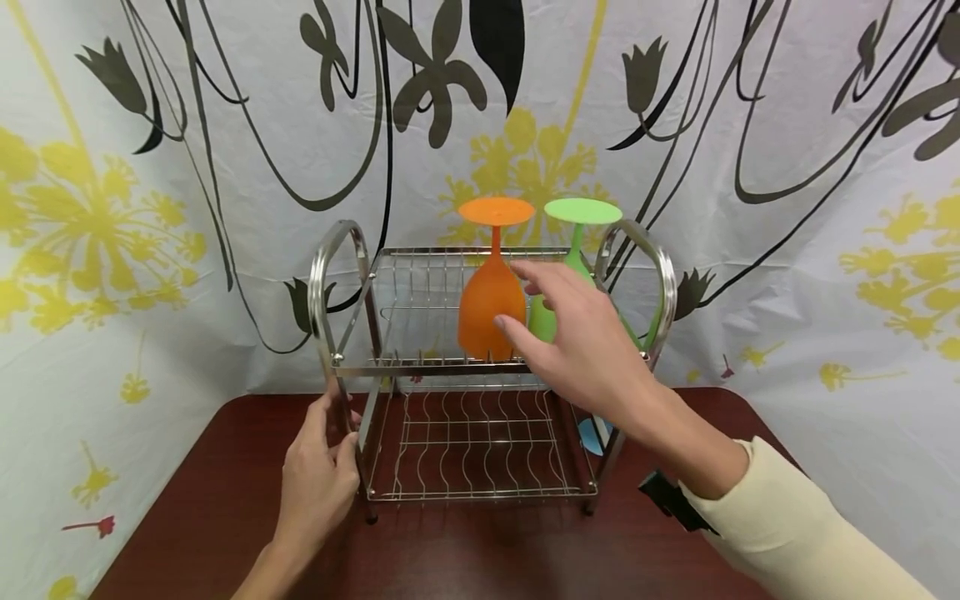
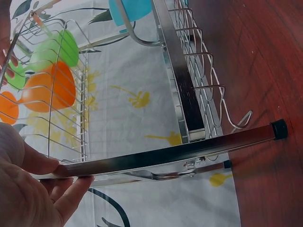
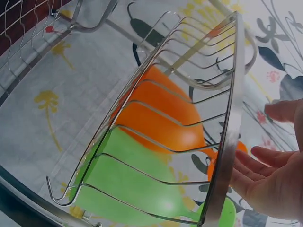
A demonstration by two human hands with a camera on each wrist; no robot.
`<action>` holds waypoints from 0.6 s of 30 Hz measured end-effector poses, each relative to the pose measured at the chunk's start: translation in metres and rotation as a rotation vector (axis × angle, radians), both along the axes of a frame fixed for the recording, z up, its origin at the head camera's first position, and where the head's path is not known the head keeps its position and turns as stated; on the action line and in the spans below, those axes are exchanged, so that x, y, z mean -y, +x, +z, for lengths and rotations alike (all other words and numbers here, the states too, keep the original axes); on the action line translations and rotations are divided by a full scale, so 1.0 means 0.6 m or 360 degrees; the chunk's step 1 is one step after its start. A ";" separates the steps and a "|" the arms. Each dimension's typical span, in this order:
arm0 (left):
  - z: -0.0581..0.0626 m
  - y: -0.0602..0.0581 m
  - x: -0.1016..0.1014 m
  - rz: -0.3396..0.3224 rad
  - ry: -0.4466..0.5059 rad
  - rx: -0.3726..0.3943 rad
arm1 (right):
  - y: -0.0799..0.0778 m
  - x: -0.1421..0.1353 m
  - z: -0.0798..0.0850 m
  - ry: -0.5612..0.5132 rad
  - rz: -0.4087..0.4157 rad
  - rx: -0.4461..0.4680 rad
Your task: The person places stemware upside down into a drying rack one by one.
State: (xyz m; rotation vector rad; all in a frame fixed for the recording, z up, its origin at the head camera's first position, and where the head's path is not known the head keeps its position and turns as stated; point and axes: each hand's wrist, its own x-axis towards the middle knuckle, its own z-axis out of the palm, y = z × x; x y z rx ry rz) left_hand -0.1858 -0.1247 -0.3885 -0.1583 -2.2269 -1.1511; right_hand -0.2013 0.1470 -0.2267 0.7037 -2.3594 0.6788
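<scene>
A two-tier metal dish rack (image 1: 480, 368) stands on the table. My left hand (image 1: 318, 479) grips its front left post low down, and in the left wrist view the thumb and fingers close around that bar. On the upper tier an orange goblet (image 1: 491, 304) and a green goblet (image 1: 583, 212) sit upside down, side by side, feet upward. My right hand (image 1: 585, 342) is beside the orange goblet, thumb and fingers spread apart with nothing between them. It hides much of the green goblet's bowl in the head view.
Behind the rack's right front leg, part of a blue object (image 1: 595, 435) shows low down. The lower tier (image 1: 480, 442) has wavy wires. Dark red tabletop (image 1: 480, 550) extends in front. A white floral-printed cloth (image 1: 247, 167) hangs behind and on both sides.
</scene>
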 end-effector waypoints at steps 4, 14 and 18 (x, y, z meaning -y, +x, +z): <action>-0.001 0.000 0.000 -0.0004 -0.0005 0.0003 | 0.017 -0.008 -0.011 -0.0061 0.0060 -0.0057; -0.005 0.001 -0.001 0.0014 -0.0039 -0.0005 | 0.051 -0.037 -0.050 -0.0165 0.0165 -0.0174; -0.006 0.001 0.000 0.0003 -0.0035 -0.0008 | 0.059 -0.046 -0.059 -0.0171 0.0160 -0.0243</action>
